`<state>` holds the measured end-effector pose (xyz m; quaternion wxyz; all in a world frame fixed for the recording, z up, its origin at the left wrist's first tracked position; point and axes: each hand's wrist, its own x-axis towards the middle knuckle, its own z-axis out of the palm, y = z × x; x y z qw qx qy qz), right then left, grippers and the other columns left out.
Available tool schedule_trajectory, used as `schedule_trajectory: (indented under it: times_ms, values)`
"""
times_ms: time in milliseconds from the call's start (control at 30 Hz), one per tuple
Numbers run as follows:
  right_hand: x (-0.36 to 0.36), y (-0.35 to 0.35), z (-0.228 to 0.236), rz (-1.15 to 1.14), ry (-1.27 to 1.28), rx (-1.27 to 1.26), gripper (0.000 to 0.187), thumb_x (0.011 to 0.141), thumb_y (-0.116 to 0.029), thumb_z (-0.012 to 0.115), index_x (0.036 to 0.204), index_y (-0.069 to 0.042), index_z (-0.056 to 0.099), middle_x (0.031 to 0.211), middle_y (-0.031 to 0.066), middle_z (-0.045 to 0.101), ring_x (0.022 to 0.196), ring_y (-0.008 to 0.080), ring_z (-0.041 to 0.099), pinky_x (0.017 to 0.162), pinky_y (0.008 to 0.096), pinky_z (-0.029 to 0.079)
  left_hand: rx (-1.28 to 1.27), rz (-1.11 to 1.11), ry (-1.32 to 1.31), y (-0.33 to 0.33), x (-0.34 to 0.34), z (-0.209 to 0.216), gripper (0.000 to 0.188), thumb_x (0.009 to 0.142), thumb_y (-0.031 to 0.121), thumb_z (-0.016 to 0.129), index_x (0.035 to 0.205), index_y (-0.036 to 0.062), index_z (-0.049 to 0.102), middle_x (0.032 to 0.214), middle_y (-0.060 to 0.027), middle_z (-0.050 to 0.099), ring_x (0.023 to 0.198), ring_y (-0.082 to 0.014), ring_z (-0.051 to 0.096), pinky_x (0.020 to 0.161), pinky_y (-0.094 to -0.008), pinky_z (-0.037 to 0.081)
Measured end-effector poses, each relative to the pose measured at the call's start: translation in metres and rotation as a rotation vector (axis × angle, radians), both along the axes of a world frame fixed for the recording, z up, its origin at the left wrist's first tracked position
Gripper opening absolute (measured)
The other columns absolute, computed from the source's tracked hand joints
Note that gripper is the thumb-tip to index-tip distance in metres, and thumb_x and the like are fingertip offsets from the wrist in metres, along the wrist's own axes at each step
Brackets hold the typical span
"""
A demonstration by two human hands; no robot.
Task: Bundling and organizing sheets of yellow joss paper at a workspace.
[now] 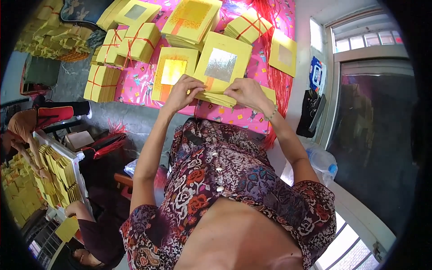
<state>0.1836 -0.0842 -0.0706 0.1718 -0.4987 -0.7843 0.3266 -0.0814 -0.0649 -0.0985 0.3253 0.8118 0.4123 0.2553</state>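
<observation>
In front of me a stack of yellow joss paper [220,63] with a silver foil square on top lies on a pink patterned cloth [252,118]. My left hand [183,93] is closed on its near left corner, thumb and fingers pinching the edge. At the near right corner my right hand [248,94] also pinches the sheets. Between the hands the near edges fan slightly apart. Just left of this stack lies a gold-foiled pile [173,69], partly behind my left hand. A taller gold-foiled pile [191,20] stands beyond.
Yellow bundles tied with red string [141,42] fill the table's left. Another tied bundle [249,26] lies at the back right, beside long red plastic strands [281,101]. Right are a window [369,121] and plastic bottles [321,159]. Two people work left, by yellow paper stacks [58,173].
</observation>
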Motion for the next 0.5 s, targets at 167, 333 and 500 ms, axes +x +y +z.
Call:
schedule_trajectory:
  times_ms: [167,333,500]
  values:
    - [-0.003,0.001,0.010,-0.106,0.119,-0.265,0.020,0.081,-0.022,0.069,0.084,-0.002,0.070,0.078,0.0074,0.067,0.070,0.0156,0.063,0.066,0.0287,0.050,-0.066,0.016,-0.017,0.004,-0.001,-0.001,0.013,0.082,0.018,0.066,0.090,0.0093,0.072,0.091,-0.0043,0.068,0.090,-0.0239,0.055,0.083,-0.0349,0.046]
    - [-0.003,0.002,-0.002,-0.169,0.233,-0.372,0.019,0.082,-0.019,0.071,0.084,0.000,0.070,0.076,0.0059,0.066,0.070,0.0109,0.061,0.065,0.0264,0.050,-0.130,0.017,-0.058,0.009,-0.001,-0.006,0.012,0.080,0.018,0.067,0.086,0.0085,0.072,0.089,-0.0041,0.067,0.087,-0.0234,0.055,0.081,-0.0339,0.045]
    - [-0.004,0.002,-0.010,-0.188,0.231,-0.345,0.018,0.082,-0.018,0.071,0.082,0.001,0.069,0.075,0.0049,0.065,0.069,0.0093,0.059,0.065,0.0257,0.049,-0.170,0.021,-0.064,0.012,-0.002,-0.008,0.013,0.081,0.018,0.068,0.089,0.0087,0.073,0.087,-0.0023,0.068,0.084,-0.0184,0.052,0.079,-0.0315,0.042]
